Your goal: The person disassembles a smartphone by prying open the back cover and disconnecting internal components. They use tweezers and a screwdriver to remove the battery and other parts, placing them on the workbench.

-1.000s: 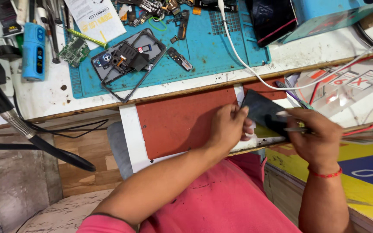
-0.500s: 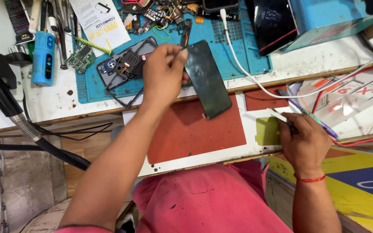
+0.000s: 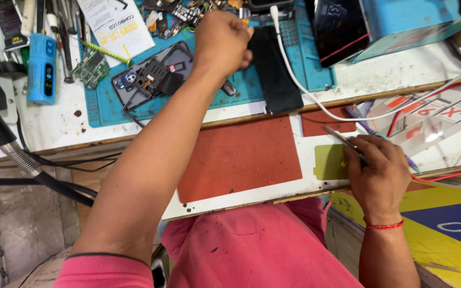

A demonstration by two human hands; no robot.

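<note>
My left hand point(image 3: 221, 41) is stretched out over the blue work mat point(image 3: 102, 109), fingers closed on the upper edge of a black phone screen panel point(image 3: 276, 72) that lies across the mat's front edge. Just left of that hand sits an opened phone body point(image 3: 150, 80) with its camera and inner parts showing. My right hand point(image 3: 375, 173) rests on the white board point(image 3: 316, 184) near a yellow-green patch point(image 3: 331, 161) and holds thin metal tweezers point(image 3: 342, 141) pointing up and left.
A red mat point(image 3: 238, 157) covers the board's middle. A white cable point(image 3: 316, 104) and red wires point(image 3: 454, 173) run across the right side. A blue cylindrical tool point(image 3: 42, 68), small circuit board point(image 3: 93, 66), paper sheet point(image 3: 116, 26) and dark flexible hose point(image 3: 22, 160) are at left.
My left hand carried the black screen panel from the red mat up onto the blue mat and set it flat. My right hand stayed low on the board with the tweezers.
</note>
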